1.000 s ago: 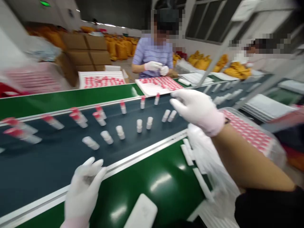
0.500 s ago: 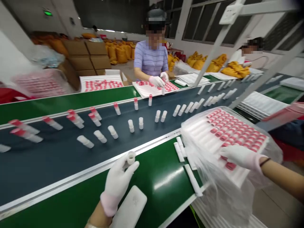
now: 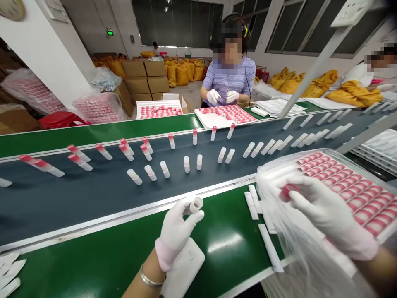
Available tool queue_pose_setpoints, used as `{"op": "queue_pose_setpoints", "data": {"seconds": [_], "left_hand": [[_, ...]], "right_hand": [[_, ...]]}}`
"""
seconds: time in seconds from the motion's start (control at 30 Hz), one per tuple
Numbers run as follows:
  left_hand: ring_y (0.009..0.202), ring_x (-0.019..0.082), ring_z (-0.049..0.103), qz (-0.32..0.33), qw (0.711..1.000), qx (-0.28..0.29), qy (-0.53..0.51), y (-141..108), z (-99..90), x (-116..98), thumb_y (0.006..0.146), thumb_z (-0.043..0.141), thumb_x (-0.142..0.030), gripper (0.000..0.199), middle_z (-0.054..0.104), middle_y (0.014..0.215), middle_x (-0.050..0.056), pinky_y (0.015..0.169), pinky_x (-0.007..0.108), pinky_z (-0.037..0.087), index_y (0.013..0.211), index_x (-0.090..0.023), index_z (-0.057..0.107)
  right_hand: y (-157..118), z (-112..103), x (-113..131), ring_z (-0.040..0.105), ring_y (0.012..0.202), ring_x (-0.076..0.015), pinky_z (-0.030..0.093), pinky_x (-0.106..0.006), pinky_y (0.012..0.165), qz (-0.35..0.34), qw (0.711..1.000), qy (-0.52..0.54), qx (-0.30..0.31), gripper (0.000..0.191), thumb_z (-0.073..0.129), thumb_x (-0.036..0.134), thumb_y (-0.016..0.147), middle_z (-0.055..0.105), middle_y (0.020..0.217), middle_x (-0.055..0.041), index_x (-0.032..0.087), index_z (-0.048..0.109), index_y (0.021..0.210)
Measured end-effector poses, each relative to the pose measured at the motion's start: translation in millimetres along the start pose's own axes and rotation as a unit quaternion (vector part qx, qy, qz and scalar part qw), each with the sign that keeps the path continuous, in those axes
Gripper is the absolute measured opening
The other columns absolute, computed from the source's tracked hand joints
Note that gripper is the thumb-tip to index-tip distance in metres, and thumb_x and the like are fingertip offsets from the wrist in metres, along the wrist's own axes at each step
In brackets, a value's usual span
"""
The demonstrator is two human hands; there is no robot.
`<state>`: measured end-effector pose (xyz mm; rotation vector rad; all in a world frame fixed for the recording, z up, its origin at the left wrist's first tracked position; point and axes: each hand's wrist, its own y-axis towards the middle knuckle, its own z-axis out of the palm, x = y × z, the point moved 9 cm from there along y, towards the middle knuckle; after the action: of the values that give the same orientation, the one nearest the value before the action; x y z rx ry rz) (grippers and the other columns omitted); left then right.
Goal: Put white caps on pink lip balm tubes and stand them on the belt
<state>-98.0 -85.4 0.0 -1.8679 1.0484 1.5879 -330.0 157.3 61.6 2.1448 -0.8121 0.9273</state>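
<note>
My left hand (image 3: 179, 221), in a white glove, is closed around a small white tube (image 3: 196, 205) with its open mouth facing up. Over the tray's near left side, my gloved right hand (image 3: 322, 207) pinches a pink cap (image 3: 288, 192); motion blurs it slightly. Below that hand lies a white foam tray (image 3: 273, 176) lined with rows of pink-and-white caps (image 3: 347, 182), partly wrapped in clear plastic. Beneath my left wrist a white rectangular device (image 3: 189, 258) with digits on it rests on the green worktop (image 3: 124, 252).
Across the dark conveyor belt (image 3: 93, 194) stand white tubes (image 3: 186, 164) and pink-topped tubes (image 3: 171, 141). Several white tubes (image 3: 251, 205) lie near the plastic. Opposite, a co-worker (image 3: 231, 74) sits behind a tray of pink caps (image 3: 226, 116). A slanted white post (image 3: 316, 70) rises at right.
My right hand has lifted a pink cap from the tray and come left toward me. My left hand keeps its tube. The view has shifted, and the co-worker's hands are raised off their tray.
</note>
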Motion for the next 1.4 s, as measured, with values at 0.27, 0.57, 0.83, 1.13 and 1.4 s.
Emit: {"op": "queue_pose_setpoints", "data": {"seconds": [0.27, 0.57, 0.83, 1.13, 1.4], "left_hand": [[0.083, 0.018, 0.058, 0.076, 0.993, 0.000, 0.089, -11.6, -8.6, -17.0, 0.090, 0.061, -0.026, 0.008, 0.065, 0.089, 0.002, 0.078, 0.031, 0.048, 0.096, -0.021, 0.065], [0.077, 0.016, 0.058, 0.154, 0.987, 0.034, 0.042, -22.1, -11.0, -36.7, 0.095, 0.053, -0.023, 0.010, 0.062, 0.087, 0.001, 0.075, 0.029, 0.049, 0.099, -0.022, 0.062], [0.078, 0.016, 0.058, 0.138, 0.988, 0.064, -0.006, -30.1, -6.5, -50.0, 0.095, 0.048, -0.018, 0.011, 0.059, 0.088, 0.002, 0.072, 0.029, 0.050, 0.099, -0.021, 0.058], [0.074, 0.013, 0.058, 0.141, 0.990, -0.004, -0.020, -33.1, -14.1, -54.6, 0.094, 0.051, -0.014, 0.011, 0.058, 0.080, -0.001, 0.069, 0.025, 0.051, 0.088, -0.021, 0.058], [0.071, 0.012, 0.054, 0.148, 0.989, 0.013, 0.020, -32.3, -11.0, -58.8, 0.093, 0.048, -0.012, 0.013, 0.057, 0.080, -0.001, 0.064, 0.022, 0.048, 0.089, -0.021, 0.057]], "right_hand": [[-26.7, 128.2, 137.1, 0.067, 0.080, -0.0128, 0.058, -0.029, 0.075, -0.140, 0.967, 0.205, 0.055, 0.036, 0.051, 0.014, 0.093, 0.070, 0.099, -0.0001, 0.030, 0.057, 0.124], [-28.4, 151.0, 176.6, 0.060, 0.080, -0.0131, 0.051, -0.027, 0.074, -0.192, 0.959, 0.110, 0.176, 0.022, 0.057, 0.007, 0.083, 0.065, 0.086, 0.0003, 0.021, 0.063, 0.098], [-28.8, 150.1, 178.7, 0.059, 0.083, -0.0097, 0.048, -0.021, 0.077, -0.131, 0.950, 0.184, 0.216, 0.026, 0.064, 0.007, 0.081, 0.063, 0.089, 0.0051, 0.026, 0.061, 0.100], [-32.7, 146.6, 186.0, 0.058, 0.079, -0.0086, 0.047, -0.020, 0.073, -0.133, 0.956, 0.189, 0.181, 0.020, 0.066, 0.012, 0.082, 0.063, 0.085, 0.0066, 0.026, 0.062, 0.096], [-30.3, 145.8, 186.6, 0.057, 0.080, -0.0080, 0.046, -0.020, 0.075, -0.152, 0.959, 0.167, 0.173, 0.023, 0.063, 0.011, 0.083, 0.062, 0.087, 0.0064, 0.026, 0.059, 0.100]]}}
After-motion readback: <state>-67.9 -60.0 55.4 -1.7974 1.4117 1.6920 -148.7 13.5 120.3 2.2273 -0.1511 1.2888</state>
